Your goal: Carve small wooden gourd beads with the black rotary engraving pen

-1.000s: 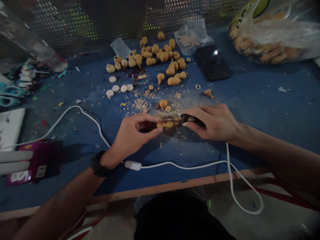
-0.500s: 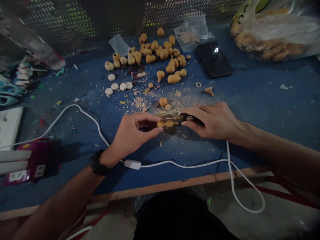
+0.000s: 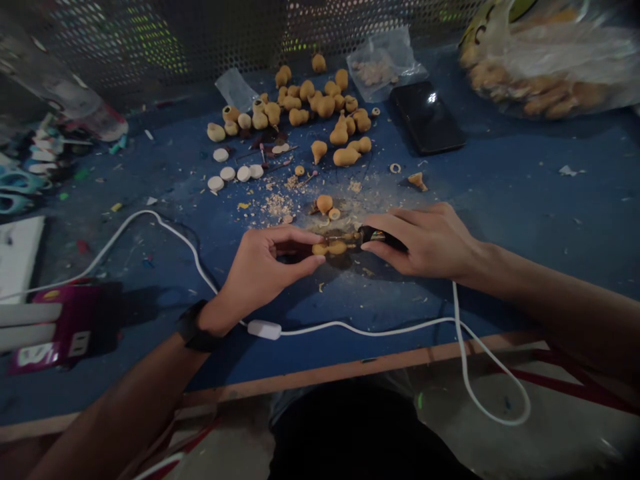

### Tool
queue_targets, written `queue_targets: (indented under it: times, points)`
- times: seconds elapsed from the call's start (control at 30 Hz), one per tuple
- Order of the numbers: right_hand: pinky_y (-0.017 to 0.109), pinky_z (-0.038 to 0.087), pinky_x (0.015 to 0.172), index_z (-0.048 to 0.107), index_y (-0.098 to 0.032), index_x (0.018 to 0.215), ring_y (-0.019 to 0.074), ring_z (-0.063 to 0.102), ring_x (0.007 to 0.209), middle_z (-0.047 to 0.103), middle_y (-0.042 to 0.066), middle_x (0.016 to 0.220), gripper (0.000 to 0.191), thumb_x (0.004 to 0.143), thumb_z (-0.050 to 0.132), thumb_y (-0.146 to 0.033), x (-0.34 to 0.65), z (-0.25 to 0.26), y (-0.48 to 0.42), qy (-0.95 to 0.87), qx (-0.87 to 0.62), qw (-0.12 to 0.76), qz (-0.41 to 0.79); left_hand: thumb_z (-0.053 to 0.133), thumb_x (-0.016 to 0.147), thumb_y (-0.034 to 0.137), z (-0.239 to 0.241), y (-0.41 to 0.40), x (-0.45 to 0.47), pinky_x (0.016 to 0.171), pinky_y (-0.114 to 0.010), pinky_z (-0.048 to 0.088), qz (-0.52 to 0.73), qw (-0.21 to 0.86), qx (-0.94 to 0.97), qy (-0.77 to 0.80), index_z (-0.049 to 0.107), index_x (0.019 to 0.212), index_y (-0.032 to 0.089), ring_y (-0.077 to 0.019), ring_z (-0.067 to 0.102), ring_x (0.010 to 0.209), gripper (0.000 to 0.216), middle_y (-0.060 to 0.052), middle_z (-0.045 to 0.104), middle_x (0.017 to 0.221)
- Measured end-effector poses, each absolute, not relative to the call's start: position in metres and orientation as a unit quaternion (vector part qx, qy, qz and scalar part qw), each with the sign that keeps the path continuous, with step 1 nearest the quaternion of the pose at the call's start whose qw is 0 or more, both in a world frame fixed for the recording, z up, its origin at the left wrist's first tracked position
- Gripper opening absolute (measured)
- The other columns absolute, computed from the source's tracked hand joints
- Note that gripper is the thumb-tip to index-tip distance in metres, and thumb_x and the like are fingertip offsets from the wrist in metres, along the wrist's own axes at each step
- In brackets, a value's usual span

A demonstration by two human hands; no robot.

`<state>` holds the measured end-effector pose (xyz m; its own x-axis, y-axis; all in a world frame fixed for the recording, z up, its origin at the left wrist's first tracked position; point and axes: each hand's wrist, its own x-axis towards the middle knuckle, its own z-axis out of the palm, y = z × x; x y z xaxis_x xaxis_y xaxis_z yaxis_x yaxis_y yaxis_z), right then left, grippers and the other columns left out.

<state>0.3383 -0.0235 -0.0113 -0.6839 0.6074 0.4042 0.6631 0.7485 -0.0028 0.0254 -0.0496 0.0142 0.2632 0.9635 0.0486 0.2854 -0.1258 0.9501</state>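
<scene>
- Work piece: small two-lobed gourd (image 3: pixel 330 248), tan, lying on its side at lower centre of the frame, held just above the blue bench top (image 3: pixel 525 200).
- Handling, my read: light, hard-shelled, likely brittle at the waist. Small and dusty, so it may slip. Best held on the two bulbs, not the neck.
- Left hand (image 3: pixel 255 267): thumb and fingertips pinch the gourd, fingers bent, wrist low, black watch (image 3: pixel 193 327) on the wrist.
- Right hand (image 3: pixel 425 243): comes in from the right, fingers closed around a dark rotary tool (image 3: pixel 383 237), its tip at the gourd's end. Exact contact is too small to tell.
- Nearby: loose wood dust (image 3: pixel 277 203) above the hands, pile of similar gourds (image 3: pixel 320 100) at upper centre, white discs (image 3: pixel 230 173) left of it, black phone (image 3: pixel 427 117) to the right.
- White cable (image 3: pixel 350 327) with inline switch (image 3: pixel 263 329) runs below the hands.
</scene>
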Motion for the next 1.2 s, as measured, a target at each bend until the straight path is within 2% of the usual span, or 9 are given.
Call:
queue_targets:
  times: [0.37,0.57,0.8,1.2]
  points:
    - [0.036,0.045,0.066,0.084,-0.023,0.136,0.0235,0.080,0.076,0.090,0.007,0.097,0.054,0.127,0.042,-0.055,0.3374,-0.0124,-0.0243,-0.914,-0.348,0.189,-0.089,0.102,0.085,0.034,0.0134,-0.0493,0.0243,0.082,-0.034,0.080,0.363,0.453,0.656,0.482,0.095,0.101,0.020,-0.0261,0.093,0.086,0.022,-0.009,0.095,0.101]
    - [0.036,0.045,0.064,0.084,-0.021,0.133,0.0238,0.080,0.074,0.090,0.008,0.096,0.050,0.127,0.046,-0.052,0.3373,-0.0121,-0.0242,-0.914,-0.337,0.205,-0.095,0.099,0.086,0.029,0.0138,-0.0495,0.0250,0.079,-0.031,0.080,0.373,0.452,0.656,0.476,0.095,0.101,0.021,-0.0247,0.092,0.083,0.018,-0.007,0.095,0.097]
    - [0.037,0.046,0.066,0.084,-0.022,0.135,0.0251,0.082,0.076,0.091,0.009,0.099,0.048,0.126,0.049,-0.052,0.3381,-0.0115,-0.0237,-0.914,-0.344,0.197,-0.081,0.100,0.084,0.031,0.0148,-0.0492,0.0256,0.080,-0.033,0.080,0.368,0.456,0.651,0.482,0.095,0.100,0.020,-0.0264,0.093,0.085,0.020,-0.007,0.095,0.098]
    - [0.037,0.043,0.065,0.084,-0.023,0.138,0.0252,0.080,0.077,0.090,0.009,0.098,0.052,0.125,0.046,-0.056,0.3387,-0.0119,-0.0236,-0.914,-0.359,0.176,-0.068,0.099,0.083,0.032,0.0150,-0.0488,0.0264,0.078,-0.032,0.079,0.368,0.449,0.651,0.489,0.096,0.101,0.021,-0.0246,0.091,0.083,0.021,-0.007,0.095,0.097]
